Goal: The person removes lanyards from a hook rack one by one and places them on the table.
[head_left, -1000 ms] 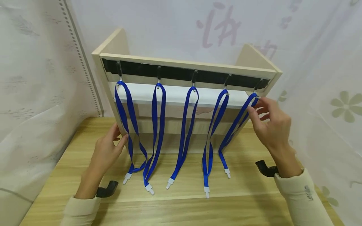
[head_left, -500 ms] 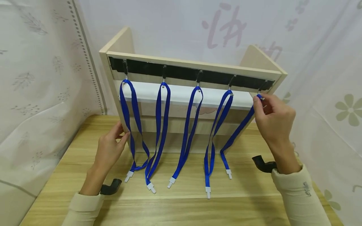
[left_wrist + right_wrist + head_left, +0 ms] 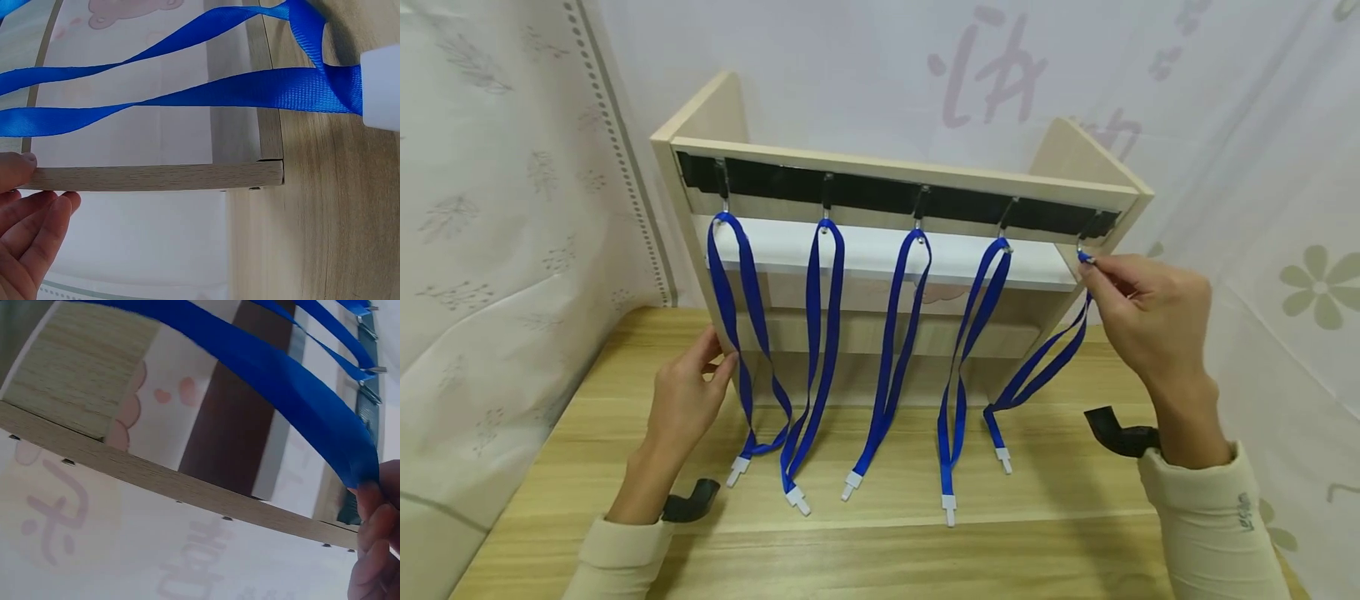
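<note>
A light wooden rack (image 3: 895, 171) stands on the table with a black strip of hooks. Several blue lanyards hang from it, their white clips (image 3: 852, 483) on the table. My right hand (image 3: 1093, 271) pinches the top of the rightmost lanyard (image 3: 1045, 367) at the tip of the end hook (image 3: 1082, 243); whether the loop is still on the hook I cannot tell. In the right wrist view my fingers (image 3: 375, 537) pinch that lanyard (image 3: 281, 381). My left hand (image 3: 718, 354) grips the rack's left side panel; the left wrist view shows its fingers (image 3: 31, 212) against the panel's edge (image 3: 156, 177).
The wooden table (image 3: 880, 550) runs from the rack to the front edge. Pale patterned curtains (image 3: 497, 208) close in on the left, back and right. A lanyard (image 3: 250, 94) and a white clip (image 3: 381, 87) lie close to my left hand.
My right hand closed on the top of the rightmost lanyard and drew it right, away from the rack. The strap's lower loop swung right. My left hand stayed put.
</note>
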A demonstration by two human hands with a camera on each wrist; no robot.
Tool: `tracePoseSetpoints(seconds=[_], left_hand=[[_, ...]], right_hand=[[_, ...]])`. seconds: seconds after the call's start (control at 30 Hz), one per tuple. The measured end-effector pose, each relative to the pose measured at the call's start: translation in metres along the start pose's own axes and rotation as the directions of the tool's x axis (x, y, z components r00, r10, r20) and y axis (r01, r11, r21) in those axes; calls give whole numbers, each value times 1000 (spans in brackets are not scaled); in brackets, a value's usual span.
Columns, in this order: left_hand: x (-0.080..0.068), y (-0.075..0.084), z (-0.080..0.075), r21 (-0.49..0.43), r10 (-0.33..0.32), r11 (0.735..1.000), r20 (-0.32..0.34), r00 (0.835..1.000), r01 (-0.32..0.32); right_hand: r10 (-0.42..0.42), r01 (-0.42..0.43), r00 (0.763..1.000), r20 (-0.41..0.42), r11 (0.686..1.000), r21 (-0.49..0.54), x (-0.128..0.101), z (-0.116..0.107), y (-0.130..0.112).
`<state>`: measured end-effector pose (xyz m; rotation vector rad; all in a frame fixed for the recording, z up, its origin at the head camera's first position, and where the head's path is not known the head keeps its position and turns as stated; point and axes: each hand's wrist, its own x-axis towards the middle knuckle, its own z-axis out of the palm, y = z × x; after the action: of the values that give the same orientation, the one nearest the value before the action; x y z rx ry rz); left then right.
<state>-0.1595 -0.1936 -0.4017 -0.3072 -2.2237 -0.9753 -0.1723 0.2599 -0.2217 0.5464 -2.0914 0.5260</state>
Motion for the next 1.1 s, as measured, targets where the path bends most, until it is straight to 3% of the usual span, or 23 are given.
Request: tracePoseSetpoints(seconds=[0.17,0.27,0.43,0.6,0.8,0.93,1.03,1.1], left_hand=[[-2,-2,1,-4,12,1000,0,1000,-12],[-2,-3,3,-3,11,1000,4,1000,-11],[-2,-3,4,12,9,1000,2,1000,-9],[-1,-4,2,22,7,1000,-5,1000,-7],[2,-4,1,14,10,1000,-2,1000,-10],[2,-4,0,14,7,1000,-9,1000,-7],[1,-4,1,13,7,1000,-7,1000,-7],[1,-3,2,7,7,1000,-6,1000,-7]], right_hand=[[24,-24,1000,8,998,63,0,-5,-1],[99,-101,995,23,985,140,-1,-10,-2],[273,-257,962,-11,916,308,-2,-24,1],[344,-297,938,-49,868,397,0,-39,12],[341,-297,938,-63,885,359,-4,-63,26],[371,-352,927,-54,910,219,-5,-73,37],[449,-443,893,-35,889,114,-7,-78,48],[519,-516,854,-24,853,82,-9,-81,58]])
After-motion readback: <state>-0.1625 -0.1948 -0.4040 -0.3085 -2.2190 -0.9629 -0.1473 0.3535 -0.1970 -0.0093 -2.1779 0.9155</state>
